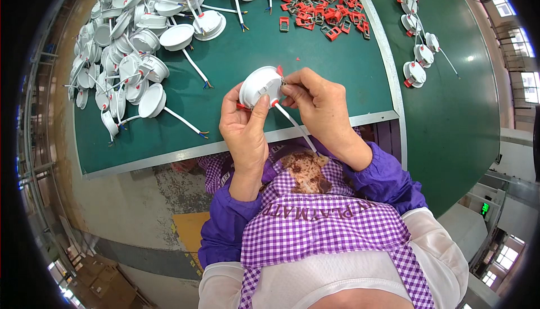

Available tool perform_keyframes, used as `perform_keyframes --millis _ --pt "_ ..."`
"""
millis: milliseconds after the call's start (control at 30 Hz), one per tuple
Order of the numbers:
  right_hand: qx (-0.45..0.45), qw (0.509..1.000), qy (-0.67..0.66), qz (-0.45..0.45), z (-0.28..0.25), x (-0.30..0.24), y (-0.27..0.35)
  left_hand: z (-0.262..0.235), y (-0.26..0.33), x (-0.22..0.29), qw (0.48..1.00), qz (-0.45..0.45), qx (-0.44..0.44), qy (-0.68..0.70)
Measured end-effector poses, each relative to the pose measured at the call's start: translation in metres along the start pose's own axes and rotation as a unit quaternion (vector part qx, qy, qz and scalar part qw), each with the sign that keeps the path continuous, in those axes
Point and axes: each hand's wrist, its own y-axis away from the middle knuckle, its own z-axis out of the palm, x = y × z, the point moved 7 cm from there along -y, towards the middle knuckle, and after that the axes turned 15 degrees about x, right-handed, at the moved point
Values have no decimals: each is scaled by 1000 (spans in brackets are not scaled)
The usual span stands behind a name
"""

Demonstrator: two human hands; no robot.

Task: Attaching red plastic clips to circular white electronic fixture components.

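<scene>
A round white downlight housing (260, 86) with a short white cable (291, 121) is held over the front edge of the green table. My left hand (245, 126) grips it from the left, thumb across its back. At the housing's right rim, my right hand (320, 104) pinches a small red clip (280, 71) with a metal spring part. Another bit of red shows by my left fingers, mostly hidden. How far the clip is seated on the rim cannot be made out.
A heap of white downlights (129, 56) with cables covers the table's left side. Loose red clips (332, 11) lie in a pile at the far right. Beyond a metal edge strip (388, 67), several fitted downlights (415, 74) stand in a row on a second green surface (455, 101).
</scene>
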Motion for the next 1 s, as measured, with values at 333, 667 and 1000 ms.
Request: perform_keyframes --millis 333,667,1000 --pt "-103 979 -87 154 -13 -2 -6 15 12 19 998 20 -54 8" --pt "-96 965 -129 206 -63 34 -10 65 22 -11 983 -75 -165 -39" --pt "-47 985 -48 156 -127 50 -27 102 16 -26 957 -103 -267 -47"
